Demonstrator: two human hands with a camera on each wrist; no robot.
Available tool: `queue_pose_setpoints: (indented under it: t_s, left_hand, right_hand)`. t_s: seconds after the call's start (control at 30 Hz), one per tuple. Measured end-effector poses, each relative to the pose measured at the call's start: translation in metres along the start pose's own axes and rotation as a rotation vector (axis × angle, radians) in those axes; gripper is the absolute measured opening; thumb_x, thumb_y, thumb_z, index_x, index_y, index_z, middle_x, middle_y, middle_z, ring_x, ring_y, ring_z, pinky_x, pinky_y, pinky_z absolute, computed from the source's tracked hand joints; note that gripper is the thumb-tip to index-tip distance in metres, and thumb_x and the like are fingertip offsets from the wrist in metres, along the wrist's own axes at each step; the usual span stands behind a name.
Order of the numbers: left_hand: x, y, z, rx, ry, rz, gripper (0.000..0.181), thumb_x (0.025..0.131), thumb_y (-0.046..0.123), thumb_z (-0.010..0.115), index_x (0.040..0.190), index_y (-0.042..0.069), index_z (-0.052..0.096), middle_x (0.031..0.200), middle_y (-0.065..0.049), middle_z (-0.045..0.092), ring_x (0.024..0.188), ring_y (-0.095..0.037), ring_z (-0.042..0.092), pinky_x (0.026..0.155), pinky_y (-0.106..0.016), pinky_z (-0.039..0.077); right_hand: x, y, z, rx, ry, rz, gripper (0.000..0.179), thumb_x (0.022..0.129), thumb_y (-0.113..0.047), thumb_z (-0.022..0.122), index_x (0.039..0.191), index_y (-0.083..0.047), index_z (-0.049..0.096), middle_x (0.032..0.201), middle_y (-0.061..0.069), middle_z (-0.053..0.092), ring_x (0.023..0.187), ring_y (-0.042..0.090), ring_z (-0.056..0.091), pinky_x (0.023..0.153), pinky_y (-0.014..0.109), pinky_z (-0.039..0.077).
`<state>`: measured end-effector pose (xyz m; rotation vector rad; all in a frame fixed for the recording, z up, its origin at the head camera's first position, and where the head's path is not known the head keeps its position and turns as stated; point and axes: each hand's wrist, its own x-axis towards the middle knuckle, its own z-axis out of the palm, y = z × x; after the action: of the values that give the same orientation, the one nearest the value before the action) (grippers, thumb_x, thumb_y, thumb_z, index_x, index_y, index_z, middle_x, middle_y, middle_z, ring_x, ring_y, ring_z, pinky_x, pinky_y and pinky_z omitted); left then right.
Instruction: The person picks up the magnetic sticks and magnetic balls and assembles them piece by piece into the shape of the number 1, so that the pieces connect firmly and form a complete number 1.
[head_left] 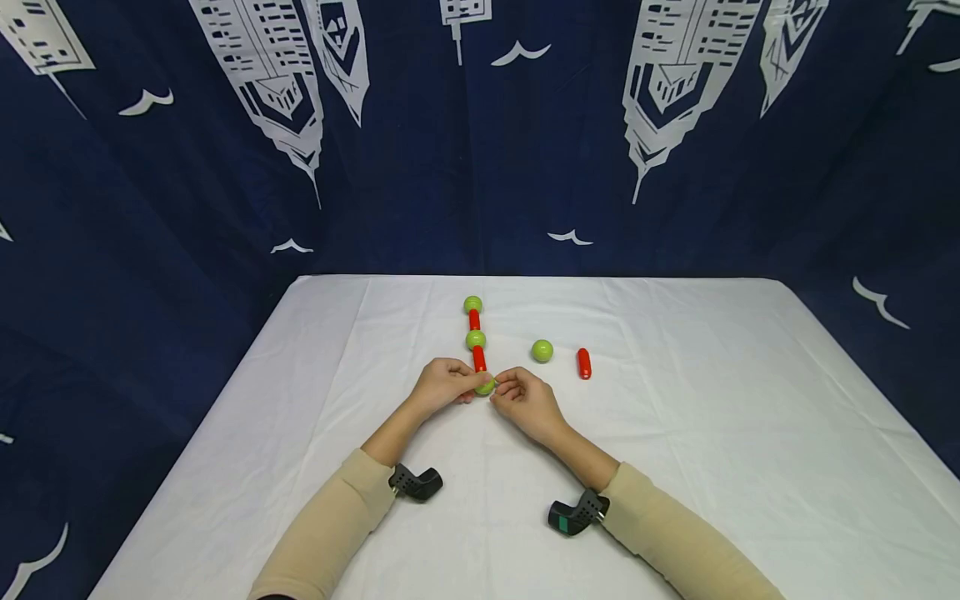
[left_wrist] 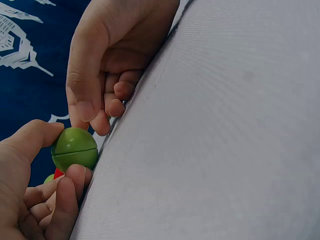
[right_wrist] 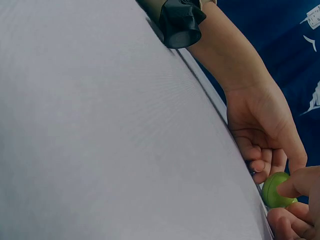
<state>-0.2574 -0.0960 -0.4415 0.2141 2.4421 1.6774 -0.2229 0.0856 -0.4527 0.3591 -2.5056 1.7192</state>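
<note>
A line of green balls and red rods runs down the white table, with a far ball (head_left: 472,305), a rod (head_left: 474,320), a middle ball (head_left: 476,339) and a second rod (head_left: 479,358). At its near end is a grooved green ball (left_wrist: 75,149). My left hand (head_left: 444,385) pinches this ball between thumb and fingers from the left. From the right, my right hand (head_left: 528,404) has its thumb and curled fingers at the same ball; in the right wrist view its thumb (right_wrist: 295,186) overlaps it. The fingers partly hide the ball in the head view.
To the right of the line lie a loose green ball (head_left: 542,351) and a loose red rod (head_left: 584,364). A white cloth covers the table (head_left: 712,400). Behind it hangs a dark blue curtain (head_left: 480,167) with white prints.
</note>
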Motion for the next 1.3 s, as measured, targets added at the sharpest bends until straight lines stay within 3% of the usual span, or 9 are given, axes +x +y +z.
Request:
queue_pose_setpoints:
  t_s: [0.33, 0.57, 0.83, 1.07, 1.3]
  left_hand:
    - [-0.001, -0.003, 0.0, -0.023, -0.021, -0.008, 0.029, 0.084, 0.029, 0.078, 0.084, 0.001, 0.071, 0.062, 0.0, 0.064, 0.055, -0.008, 0.058, 0.054, -0.019, 0.046]
    - [0.0, -0.003, 0.0, 0.008, -0.014, -0.013, 0.032, 0.083, 0.034, 0.079, 0.081, 0.003, 0.07, 0.061, 0.0, 0.063, 0.055, -0.009, 0.057, 0.054, -0.02, 0.045]
    - [0.001, -0.002, 0.0, 0.021, -0.006, -0.001, 0.032, 0.081, 0.035, 0.08, 0.076, 0.005, 0.07, 0.059, 0.001, 0.062, 0.055, -0.009, 0.056, 0.055, -0.022, 0.043]
    - [0.001, -0.003, -0.001, 0.011, -0.01, 0.0, 0.03, 0.082, 0.033, 0.08, 0.078, 0.004, 0.07, 0.06, 0.001, 0.063, 0.056, -0.01, 0.058, 0.055, -0.022, 0.045]
    - [0.001, -0.003, -0.001, 0.009, -0.012, -0.009, 0.03, 0.082, 0.031, 0.08, 0.08, 0.003, 0.07, 0.061, 0.0, 0.063, 0.056, -0.01, 0.057, 0.055, -0.022, 0.045]
  right_hand:
    - [0.002, -0.007, -0.006, 0.005, -0.102, 0.087, 0.024, 0.083, -0.001, 0.068, 0.106, 0.004, 0.062, 0.083, 0.004, 0.064, 0.073, 0.011, 0.059, 0.065, 0.02, 0.047]
    - [0.005, -0.01, -0.027, -0.016, -0.194, 0.113, 0.025, 0.086, -0.004, 0.065, 0.109, 0.006, 0.061, 0.088, 0.008, 0.064, 0.074, 0.012, 0.061, 0.065, 0.022, 0.051]
    - [0.011, -0.008, -0.058, 0.027, -0.179, 0.152, 0.027, 0.09, -0.006, 0.064, 0.111, 0.01, 0.059, 0.091, 0.011, 0.064, 0.076, 0.015, 0.063, 0.066, 0.025, 0.053]
    - [0.016, -0.01, -0.083, -0.008, -0.132, 0.147, 0.027, 0.092, -0.007, 0.064, 0.111, 0.012, 0.06, 0.091, 0.014, 0.066, 0.078, 0.022, 0.064, 0.069, 0.028, 0.055]
    - [0.019, -0.008, -0.101, -0.019, -0.091, 0.179, 0.028, 0.095, -0.01, 0.06, 0.114, 0.01, 0.059, 0.097, 0.017, 0.066, 0.08, 0.019, 0.064, 0.075, 0.035, 0.055]
